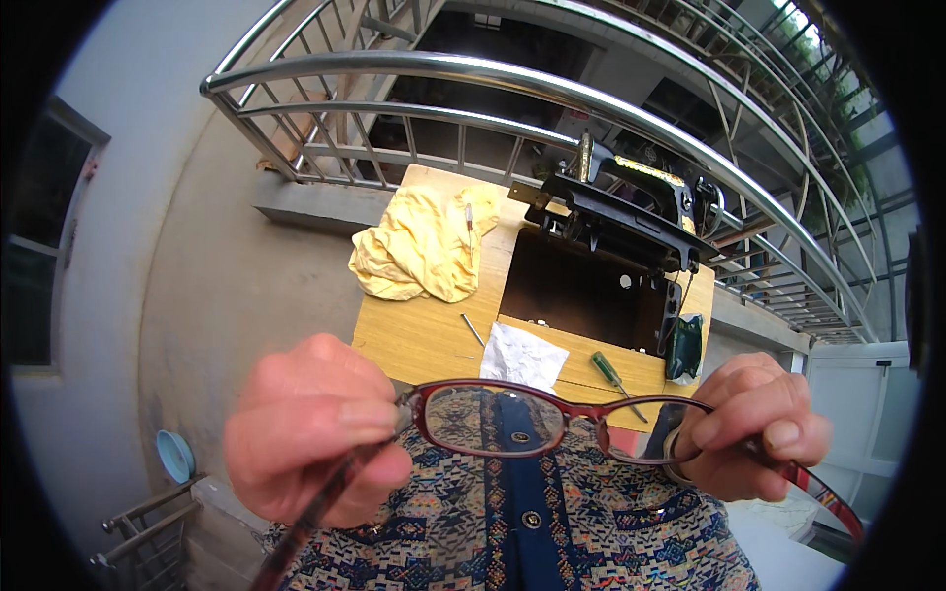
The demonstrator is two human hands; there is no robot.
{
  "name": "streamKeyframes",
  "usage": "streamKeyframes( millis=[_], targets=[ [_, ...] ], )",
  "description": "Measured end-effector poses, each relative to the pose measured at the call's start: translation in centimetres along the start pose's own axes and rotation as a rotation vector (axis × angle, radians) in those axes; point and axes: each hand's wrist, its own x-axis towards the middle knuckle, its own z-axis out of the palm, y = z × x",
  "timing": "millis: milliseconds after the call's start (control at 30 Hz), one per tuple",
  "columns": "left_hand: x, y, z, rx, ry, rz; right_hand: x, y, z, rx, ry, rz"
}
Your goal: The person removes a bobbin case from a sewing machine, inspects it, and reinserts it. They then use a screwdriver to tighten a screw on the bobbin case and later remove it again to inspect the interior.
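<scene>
A pair of glasses (570, 412) with dark red frames spans the space between my hands, close to the camera. My left hand (320, 424) pinches the left hinge and temple arm. At the other hinge, the fingers of my right hand (757, 426) close around the right temple arm. Both temple arms are unfolded and reach back toward the lower corners. Through the lenses show my patterned blue top and part of the wooden table (404, 340).
On the table, a black sewing machine (631, 197) is tipped back over a dark opening (581, 286). Nearby lie a yellow cloth (419, 246), white paper (522, 357), a green-handled screwdriver (606, 368) and a dark green pouch (685, 347). Metal railings (434, 67) stand behind.
</scene>
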Motion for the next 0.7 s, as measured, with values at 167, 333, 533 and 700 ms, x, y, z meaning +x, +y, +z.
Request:
streamKeyframes(
  millis=[167,333,533,700],
  targets=[
    [0.9,0.9,0.7,0.033,-0.090,0.138,0.3,-0.7,-0.6,-0.002,0.129,-0.031],
    [1.0,1.3,2.0,0.007,-0.016,0.138,0.0,-1.2,-2.2,0.079,0.160,0.023],
    [1.5,1.8,3.0,-0.029,-0.017,0.152,-0.8,-1.7,-3.3,0.206,0.253,0.080],
    [2.3,2.0,3.4,-0.098,-0.009,0.230,-0.4,-3.0,-3.3,0.208,0.413,0.080]
  ],
)
